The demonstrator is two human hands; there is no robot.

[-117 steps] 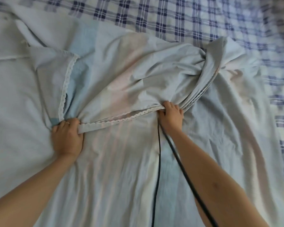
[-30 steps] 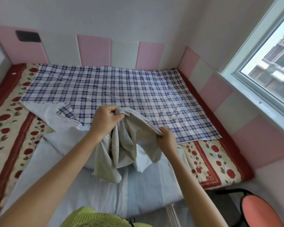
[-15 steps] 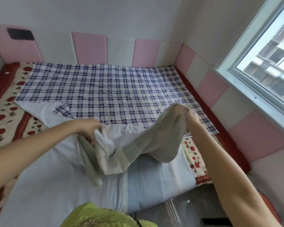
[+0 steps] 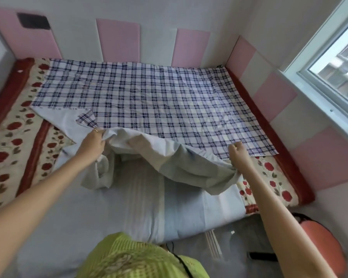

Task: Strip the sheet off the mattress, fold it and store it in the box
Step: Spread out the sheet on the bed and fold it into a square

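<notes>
The left hand is closed around a bunched edge of the pale sheet, holding it up above the left half of the mattress, near where the checked cloth ends. A ring shows on one finger. The right hand is clenched on the opposite end of the same sheet, raised above the mattress's right side, just at the near right corner of the checked cloth. Between the two hands the sheet sags in a loose swag, its middle lifted clear of the bed, with one fold hanging down below the left hand and another tail dropping below the right wrist. The lower part of the sheet lies flat on the near half of the mattress, running to the near edge, pale blue with faint stripes.

The checked cloth, blue and white, covers the far half of the mattress up to the padded wall panels, with one corner flipped over near the left hand. The floral mattress surface, cream with red roses, shows along the left side and at the near right corner. A window is on the right wall. A round orange stool stands on the floor beyond the mattress's near right corner. A yellow-green garment fills the bottom of the view.
</notes>
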